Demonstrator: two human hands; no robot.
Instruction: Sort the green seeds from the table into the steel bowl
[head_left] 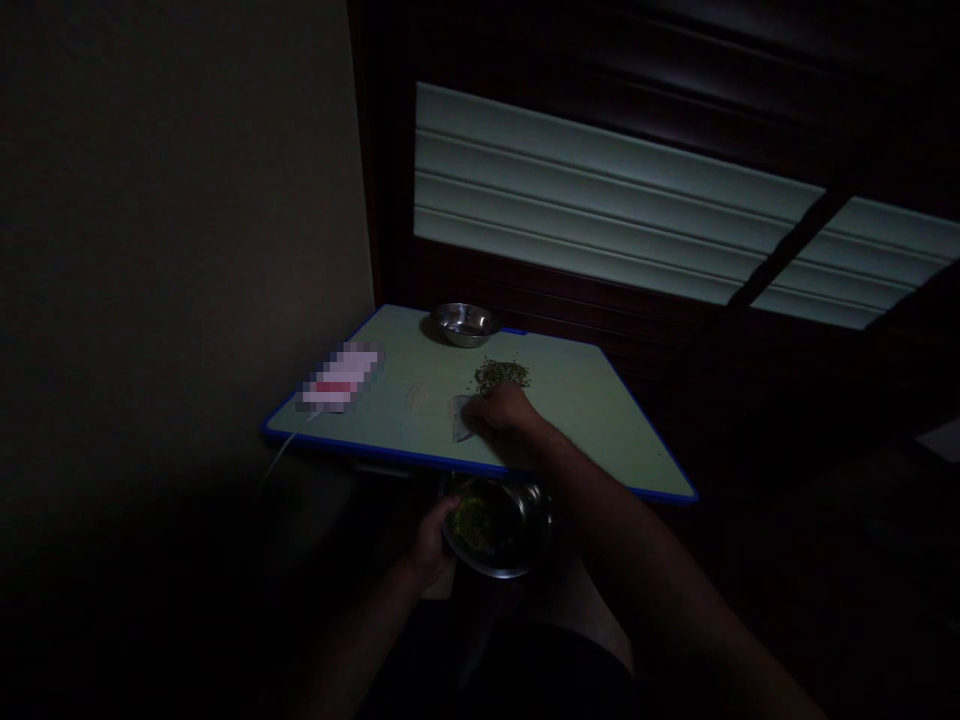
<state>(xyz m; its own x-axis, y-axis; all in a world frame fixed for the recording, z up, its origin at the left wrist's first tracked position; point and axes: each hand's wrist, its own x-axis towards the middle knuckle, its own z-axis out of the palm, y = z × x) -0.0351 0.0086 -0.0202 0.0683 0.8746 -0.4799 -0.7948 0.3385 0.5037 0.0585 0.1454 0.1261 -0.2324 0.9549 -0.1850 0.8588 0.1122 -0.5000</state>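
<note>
My left hand (433, 545) grips the rim of a metal bowl (501, 573) below the table's front edge, thumb over the rim. Small green grains (472, 520), perhaps beans, lie on the bowl's left side. Over the tabletop, my right hand (504, 408) is closed, its fingertips on a small, pale, translucent sheet (462, 420). What that sheet is made of is hard to make out in the dim light. Just beyond the right hand spreads a loose pile of small greenish grains (501, 374), partly hidden by the knuckles.
A second metal bowl (465, 325) stands at the back of the pale, blue-edged table (592, 440). On the left lies a blurred pink-white object (341, 378) with a cable (277, 455) running off the edge. A wall (225, 200) borders the left; dark-framed panels (600, 190) stand behind.
</note>
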